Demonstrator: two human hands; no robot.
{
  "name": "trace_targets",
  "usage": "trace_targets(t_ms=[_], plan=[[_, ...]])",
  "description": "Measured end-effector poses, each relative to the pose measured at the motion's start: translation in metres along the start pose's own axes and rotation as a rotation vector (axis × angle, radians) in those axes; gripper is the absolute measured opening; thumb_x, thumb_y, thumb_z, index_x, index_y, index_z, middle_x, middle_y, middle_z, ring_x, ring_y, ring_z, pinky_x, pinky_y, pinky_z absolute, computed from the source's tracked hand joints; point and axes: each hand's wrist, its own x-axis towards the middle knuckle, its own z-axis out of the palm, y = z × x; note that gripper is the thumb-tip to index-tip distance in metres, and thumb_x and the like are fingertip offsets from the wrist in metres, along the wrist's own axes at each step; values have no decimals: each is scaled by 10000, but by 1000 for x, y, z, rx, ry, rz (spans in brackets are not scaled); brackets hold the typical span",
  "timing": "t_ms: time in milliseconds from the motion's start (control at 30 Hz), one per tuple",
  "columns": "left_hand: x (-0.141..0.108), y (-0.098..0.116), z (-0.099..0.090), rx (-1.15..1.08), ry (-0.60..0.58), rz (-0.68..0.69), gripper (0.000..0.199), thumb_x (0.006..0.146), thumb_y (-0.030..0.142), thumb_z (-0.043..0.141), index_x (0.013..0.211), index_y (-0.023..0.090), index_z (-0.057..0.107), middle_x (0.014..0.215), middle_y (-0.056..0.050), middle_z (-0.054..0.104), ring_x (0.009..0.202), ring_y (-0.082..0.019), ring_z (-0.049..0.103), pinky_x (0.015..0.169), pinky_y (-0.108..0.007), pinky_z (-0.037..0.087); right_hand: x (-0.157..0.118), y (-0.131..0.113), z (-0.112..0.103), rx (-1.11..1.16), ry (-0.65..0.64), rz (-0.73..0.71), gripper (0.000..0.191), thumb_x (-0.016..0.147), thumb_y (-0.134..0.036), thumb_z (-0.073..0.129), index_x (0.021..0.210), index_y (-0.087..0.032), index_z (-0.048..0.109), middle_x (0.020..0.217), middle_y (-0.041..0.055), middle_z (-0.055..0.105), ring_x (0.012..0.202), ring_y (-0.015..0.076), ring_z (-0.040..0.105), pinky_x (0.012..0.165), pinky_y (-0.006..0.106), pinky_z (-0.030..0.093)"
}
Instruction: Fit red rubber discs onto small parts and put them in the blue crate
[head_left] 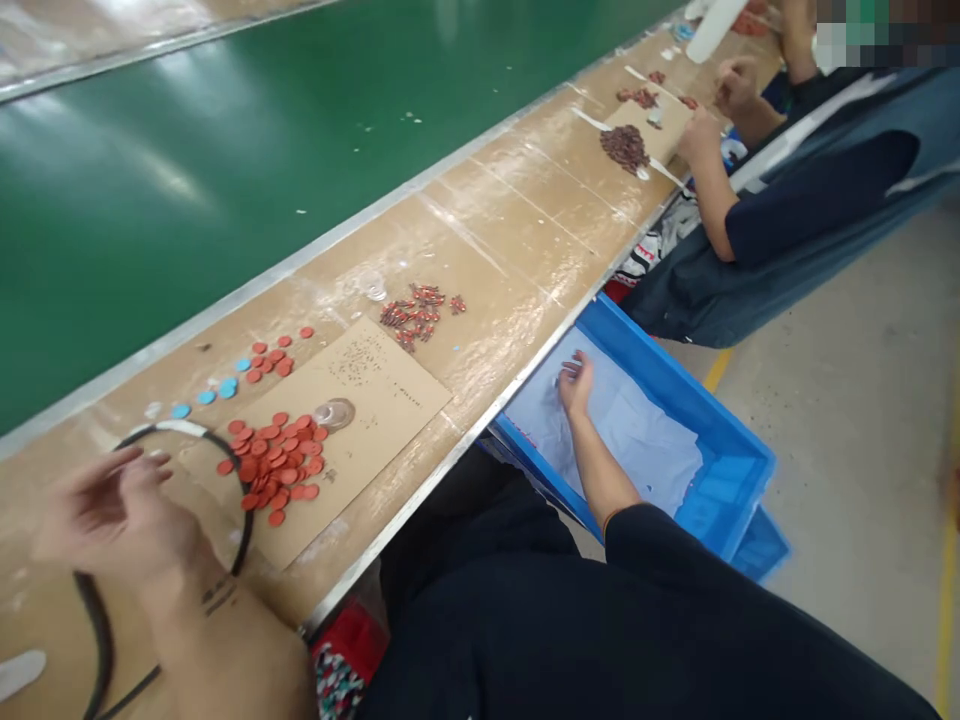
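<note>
My left hand hovers over the bench's left end, somewhat blurred, its fingers loosely bent and apart with nothing visible in them. Close to it lies a black cable loop. Right of that, a heap of red discs rests on a cardboard sheet, beside a small clear round piece. My right hand reaches down into a blue bin above its white liner. Its fingers are curled but apart; a dark speck at the fingertips is too small to name.
Small red-and-brown pieces lie beyond the cardboard, and blue discs near the green belt. Farther right, a co-worker's hands are near a brown pile. A red container stands under the bench edge.
</note>
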Motion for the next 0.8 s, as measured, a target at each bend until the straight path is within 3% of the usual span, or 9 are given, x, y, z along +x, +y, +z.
trace_targets(t_ms=[33, 67, 167, 233, 267, 333, 433, 567, 800], plan=[[-7, 7, -2, 79, 8, 20, 266, 580, 431, 595, 758, 241, 541, 773, -7, 604, 710, -223, 610, 730, -435, 553, 6, -9, -12, -5, 79, -17, 472, 1006, -391, 462, 1418, -170, 521, 1236, 146, 626, 960, 217, 711, 778, 394, 626], [-14, 15, -5, 198, -195, 35, 250, 680, 424, 651, 851, 241, 646, 931, -38, 716, 879, -278, 705, 862, -476, 599, 13, -21, -24, -7, 153, -40, 492, 1003, -381, 420, 1447, -178, 476, 1256, 150, 605, 1011, 235, 703, 814, 415, 620], [-27, 28, -9, 386, -530, 144, 353, 859, 481, 583, 1047, 226, 738, 1205, -115, 775, 1188, -357, 720, 1105, -541, 568, 39, -69, -45, 21, 253, -151, 482, 1015, -400, 382, 1463, -233, 435, 1312, 143, 580, 1177, 271, 654, 948, 475, 595], [-29, 27, -9, 436, -664, 198, 405, 911, 461, 544, 1139, 193, 746, 1347, -153, 740, 1307, -366, 675, 1197, -546, 508, 52, -110, -38, 52, 143, -287, 403, 1005, -451, 479, 1356, -274, 565, 1242, 106, 642, 1139, 270, 675, 942, 460, 606], [-29, 23, -7, 448, -700, 217, 412, 928, 437, 523, 1165, 184, 745, 1381, -159, 727, 1326, -366, 664, 1209, -552, 495, 57, -132, -28, 40, -63, -443, 354, 1004, -441, 519, 1297, -275, 628, 1217, 104, 675, 1117, 272, 688, 948, 459, 608], [-27, 13, -3, 458, -744, 268, 398, 943, 389, 495, 1169, 185, 752, 1367, -153, 737, 1312, -367, 670, 1208, -570, 485, 62, -172, 1, -43, -447, -728, 300, 1027, -378, 508, 1216, -287, 722, 1221, 106, 724, 1151, 272, 693, 1024, 465, 587], [-26, 0, 3, 440, -743, 323, 362, 963, 341, 467, 1109, 216, 774, 1301, -130, 770, 1265, -359, 687, 1183, -569, 486, 69, -216, 50, -247, -705, -899, 382, 1043, -283, 441, 1249, -262, 761, 1288, 126, 750, 1205, 284, 669, 1120, 493, 536], [-29, -7, 7, 399, -710, 353, 374, 955, 279, 460, 1082, 171, 795, 1213, -167, 784, 1159, -363, 701, 1113, -568, 517, 82, -239, 86, -370, -824, -935, 346, 988, -240, 519, 1183, -231, 804, 1232, 134, 790, 1152, 319, 660, 1089, 535, 532], [-35, -5, 12, 303, -701, 317, 360, 926, 170, 485, 1097, 198, 801, 1121, -115, 780, 1106, -298, 709, 1063, -492, 563, 94, -244, 92, -343, -889, -966, 197, 905, -235, 608, 917, -243, 805, 958, 116, 768, 987, 311, 656, 1000, 540, 536]])
